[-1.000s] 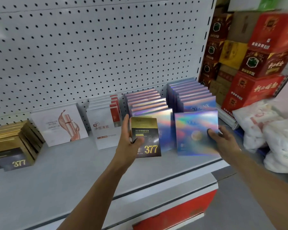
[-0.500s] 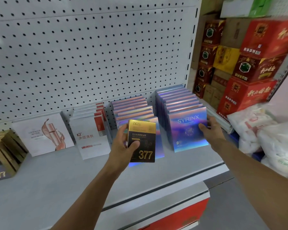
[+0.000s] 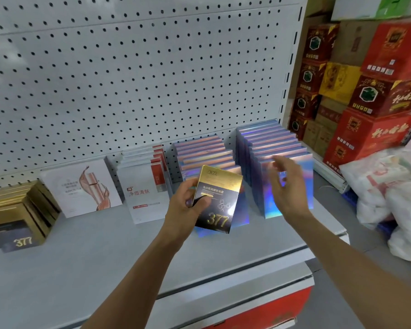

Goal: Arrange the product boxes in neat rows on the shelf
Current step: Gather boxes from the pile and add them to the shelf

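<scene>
Gripped in my left hand (image 3: 184, 210): a gold-and-black "377" box (image 3: 217, 200), tilted, held above the grey shelf (image 3: 81, 252) at centre. At 2 o'clock of it, my right hand (image 3: 286, 186) hangs blurred with fingers spread, empty, before the holographic blue row (image 3: 271, 148). Matching gold boxes (image 3: 17, 217) sit at 9 o'clock.

Left hand (image 3: 185, 205) raised mid-frame, forearm running up from bottom centre, fingers curled, thumb pressed across the front in a closed grip on what it holds. Right hand (image 3: 286, 186) up to its right, forearm coming in from lower right, palm turned away, fingers (image 3: 279, 162) spread and loose, motion-blurred, gripping nothing. Hands apart, both arms bare.
</scene>
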Tool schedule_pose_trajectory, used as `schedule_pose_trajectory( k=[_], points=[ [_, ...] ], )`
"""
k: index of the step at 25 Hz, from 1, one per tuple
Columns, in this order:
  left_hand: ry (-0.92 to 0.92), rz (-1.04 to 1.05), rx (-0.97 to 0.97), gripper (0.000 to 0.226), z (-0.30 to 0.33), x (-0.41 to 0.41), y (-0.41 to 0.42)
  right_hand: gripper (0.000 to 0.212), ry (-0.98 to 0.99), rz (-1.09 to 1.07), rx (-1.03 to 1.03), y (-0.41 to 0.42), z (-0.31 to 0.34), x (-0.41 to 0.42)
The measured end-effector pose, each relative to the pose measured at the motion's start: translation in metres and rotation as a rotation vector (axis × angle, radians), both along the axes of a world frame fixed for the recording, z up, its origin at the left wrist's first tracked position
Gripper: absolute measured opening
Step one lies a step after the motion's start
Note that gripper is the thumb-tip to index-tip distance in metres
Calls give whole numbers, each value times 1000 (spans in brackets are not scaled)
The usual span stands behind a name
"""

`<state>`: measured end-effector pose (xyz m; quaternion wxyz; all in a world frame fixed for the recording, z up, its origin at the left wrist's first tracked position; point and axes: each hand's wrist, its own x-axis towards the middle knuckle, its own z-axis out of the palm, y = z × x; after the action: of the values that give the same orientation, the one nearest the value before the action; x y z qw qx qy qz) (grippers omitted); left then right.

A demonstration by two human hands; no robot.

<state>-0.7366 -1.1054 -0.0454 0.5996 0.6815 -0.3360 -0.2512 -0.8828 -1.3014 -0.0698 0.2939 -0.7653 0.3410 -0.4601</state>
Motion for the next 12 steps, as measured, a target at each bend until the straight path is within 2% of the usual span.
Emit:
schedule_pose_trajectory(
  k=[2,4,6,8,12],
  points=[
    [-1,-12,-6,35,2,4,8,26,89,344,122,29,16,21],
    [-14,0,-8,36,4,11,20,22,219,585,221,52,29,40],
    [-18,48,-2,37,5,23,35,4,220,675,351,67,32,55],
    [24,139,3,37,3,39,57,14,139,700,480,81,25,71],
    [117,256,15,35,-11,70,113,8,53,742,652,125,10,117]
  ],
)
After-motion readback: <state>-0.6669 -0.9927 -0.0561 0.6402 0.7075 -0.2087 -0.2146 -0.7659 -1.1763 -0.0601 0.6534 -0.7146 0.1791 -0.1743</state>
